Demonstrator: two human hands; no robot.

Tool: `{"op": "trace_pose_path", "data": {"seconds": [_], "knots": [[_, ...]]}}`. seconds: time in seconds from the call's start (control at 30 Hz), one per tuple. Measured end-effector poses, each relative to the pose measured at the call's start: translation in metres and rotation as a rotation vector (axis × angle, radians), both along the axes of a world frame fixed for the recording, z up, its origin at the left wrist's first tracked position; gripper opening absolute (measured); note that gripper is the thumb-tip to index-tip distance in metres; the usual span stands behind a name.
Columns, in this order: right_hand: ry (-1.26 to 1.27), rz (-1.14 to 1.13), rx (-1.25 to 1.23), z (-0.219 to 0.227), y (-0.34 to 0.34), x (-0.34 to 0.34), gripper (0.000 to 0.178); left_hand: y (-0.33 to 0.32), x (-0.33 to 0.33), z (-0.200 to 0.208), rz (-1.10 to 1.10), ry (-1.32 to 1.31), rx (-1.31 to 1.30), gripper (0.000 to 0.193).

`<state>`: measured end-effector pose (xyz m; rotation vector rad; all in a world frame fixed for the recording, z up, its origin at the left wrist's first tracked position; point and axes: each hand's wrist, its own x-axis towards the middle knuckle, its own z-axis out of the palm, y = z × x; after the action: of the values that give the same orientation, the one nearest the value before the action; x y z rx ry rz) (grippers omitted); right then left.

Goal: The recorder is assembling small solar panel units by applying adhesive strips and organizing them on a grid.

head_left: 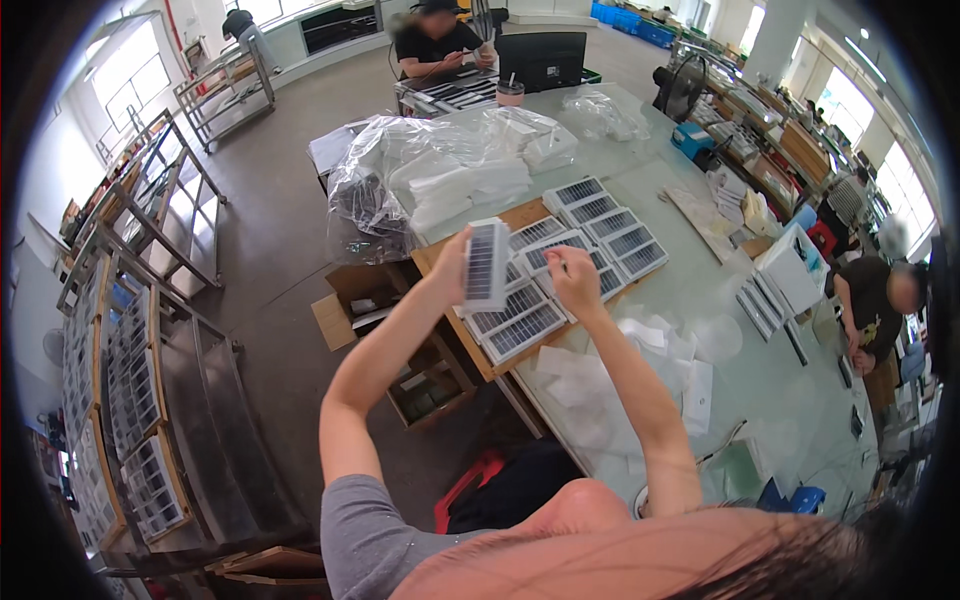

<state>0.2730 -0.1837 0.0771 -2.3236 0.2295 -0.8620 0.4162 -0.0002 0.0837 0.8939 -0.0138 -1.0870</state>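
Observation:
My left hand (455,268) grips a small solar panel (487,264) with dark cells and a white frame, held upright above the work table. To its right, my right hand (575,280) is raised with the fingers pinched together; whether anything small sits between them cannot be made out. Beneath both hands a wooden board (523,214) carries several more white-framed panels (632,243) in rows, some stacked. My right forearm passes over the near side of the table.
Clear plastic bags with white sheets (450,185) heap at the table's far left. Thin white sheets (600,395) lie by my right forearm. Open cardboard boxes (365,300) stand below the left edge. A monitor (541,62) and co-workers (435,45) are farther off; panel racks (140,400) stand left.

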Motion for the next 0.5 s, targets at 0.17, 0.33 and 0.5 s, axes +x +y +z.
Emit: {"op": "trace_pose_path", "data": {"seconds": [0.17, 0.33, 0.5], "knots": [[0.308, 0.181, -0.306, -0.032, -0.029, 0.098, 0.028, 0.028, 0.082, -0.013, -0.105, -0.104, 0.232, 0.058], [0.476, 0.257, -0.48, -0.047, -0.046, 0.132, 0.035, 0.018, 0.116, -0.021, -0.217, -0.228, 0.397, 0.051], [0.528, 0.318, -0.518, -0.039, -0.042, 0.129, 0.033, 0.013, 0.135, -0.031, -0.298, -0.368, 0.507, 0.056]]}}
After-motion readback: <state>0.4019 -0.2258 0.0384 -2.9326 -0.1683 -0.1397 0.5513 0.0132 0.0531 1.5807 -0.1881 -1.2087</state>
